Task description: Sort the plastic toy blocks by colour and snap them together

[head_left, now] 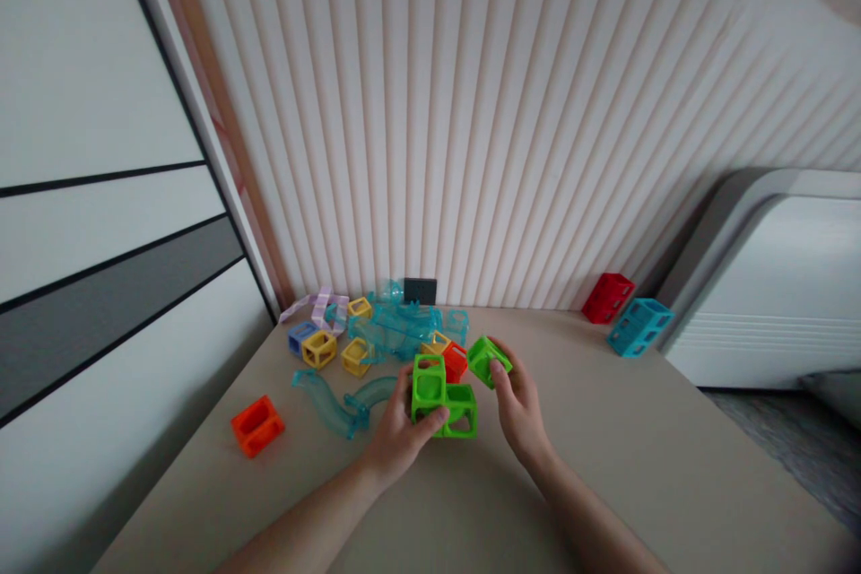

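Just above the tabletop, my left hand (398, 427) is closed around a cluster of joined green open-frame cubes (430, 390), one stacked higher than the rest. My right hand (519, 395) grips a single green cube (489, 360), tilted, with the thumb on its near side. A small gap lies between this cube and the green cluster. Behind the cluster sits a red cube (455, 362), partly hidden by it. Beside my left hand lies a clear blue curved track piece (336, 404).
Clear blue tube pieces (396, 327), yellow cubes (318, 348), a blue cube (302, 338) and lilac pieces (329, 309) crowd the back left. An orange block (257, 425) lies at the left. Red (607, 298) and teal (639, 326) blocks stand back right, before a ribbed wall (457, 108).
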